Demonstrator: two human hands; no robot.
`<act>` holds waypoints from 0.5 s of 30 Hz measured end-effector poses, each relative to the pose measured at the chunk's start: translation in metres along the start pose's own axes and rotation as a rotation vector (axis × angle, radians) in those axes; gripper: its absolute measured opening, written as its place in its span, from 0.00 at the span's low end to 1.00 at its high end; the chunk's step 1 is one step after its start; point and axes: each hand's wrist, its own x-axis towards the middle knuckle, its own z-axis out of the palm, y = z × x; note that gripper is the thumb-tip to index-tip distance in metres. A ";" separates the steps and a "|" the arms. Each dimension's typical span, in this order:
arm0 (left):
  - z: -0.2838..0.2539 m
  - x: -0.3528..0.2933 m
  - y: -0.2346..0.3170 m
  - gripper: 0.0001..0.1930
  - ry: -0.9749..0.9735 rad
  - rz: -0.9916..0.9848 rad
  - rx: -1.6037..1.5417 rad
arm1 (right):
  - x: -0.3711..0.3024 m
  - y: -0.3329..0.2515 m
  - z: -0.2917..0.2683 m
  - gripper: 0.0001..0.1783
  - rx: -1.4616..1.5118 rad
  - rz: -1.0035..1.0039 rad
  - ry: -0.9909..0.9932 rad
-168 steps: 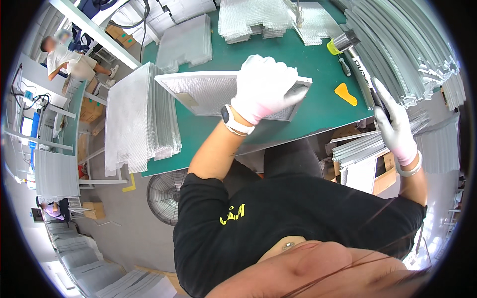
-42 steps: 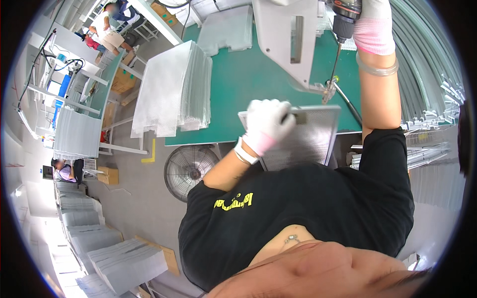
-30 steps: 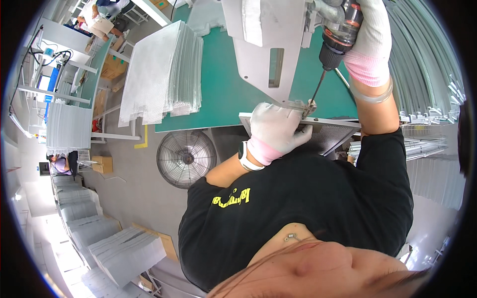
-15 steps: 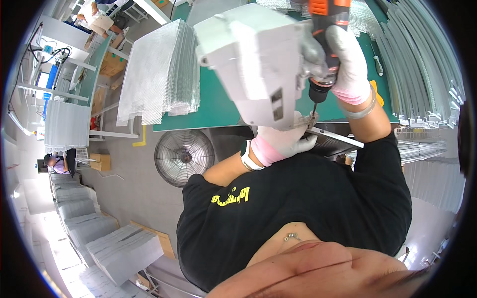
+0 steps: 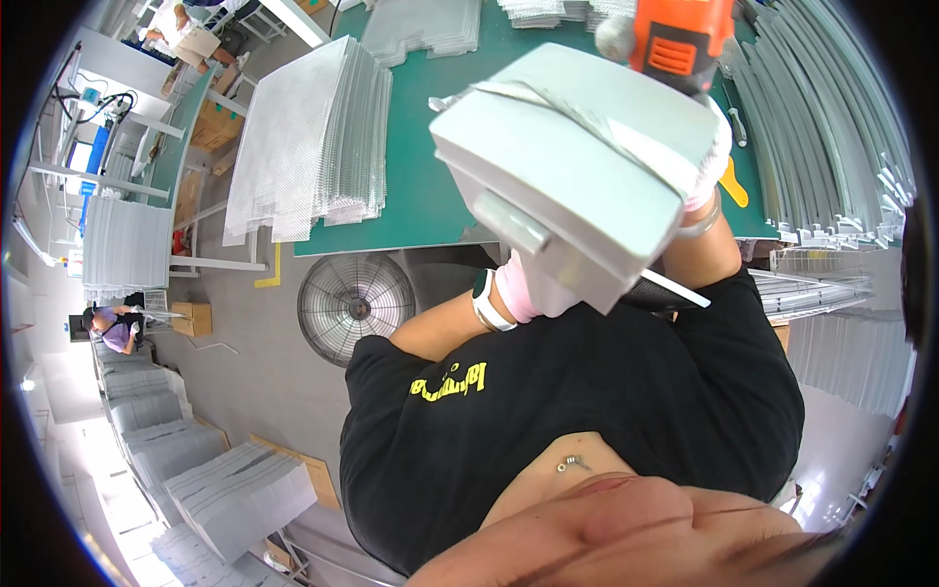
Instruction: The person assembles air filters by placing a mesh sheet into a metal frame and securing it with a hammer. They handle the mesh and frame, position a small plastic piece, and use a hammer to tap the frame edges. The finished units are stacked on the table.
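Workshop, grey floor, green bench running under and ahead of both hands. Right hand, white glove, is curled round the orange-and-black drill; most of the fingers sit behind a pale grey box-shaped housing, so how tight the grip is can't be told. Housing is just left of that grip and covers the area between the two hands. Left hand, also gloved, is low and left of the drill grip, largely under the housing; fingers hidden, can't tell how far closed or what they hold. Framed mesh panel shows just right of the left hand, below the right one, tilted, only partly visible. Right of the drill grip: yellow scraper, screwdriver, then long grey profiles. Well left of both hands: stacked mesh sheets. Floor fan left of the left hand. Two people farther left, well apart.
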 end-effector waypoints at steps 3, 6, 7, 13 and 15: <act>0.005 -0.004 0.000 0.19 0.094 0.021 0.068 | 0.004 -0.002 -0.014 0.29 -0.070 -0.111 0.213; -0.003 0.004 0.000 0.15 0.124 -0.191 0.023 | 0.009 -0.008 -0.042 0.22 -0.148 -0.226 0.452; -0.006 0.003 -0.003 0.15 0.114 -0.169 0.055 | 0.018 -0.024 -0.045 0.17 -0.450 -0.403 0.519; -0.025 -0.002 -0.014 0.15 0.133 -0.092 0.124 | 0.099 -0.124 -0.019 0.30 -0.808 -0.403 0.218; -0.037 0.008 -0.013 0.17 0.098 -0.052 0.143 | 0.097 -0.145 -0.018 0.34 -1.395 -0.669 0.220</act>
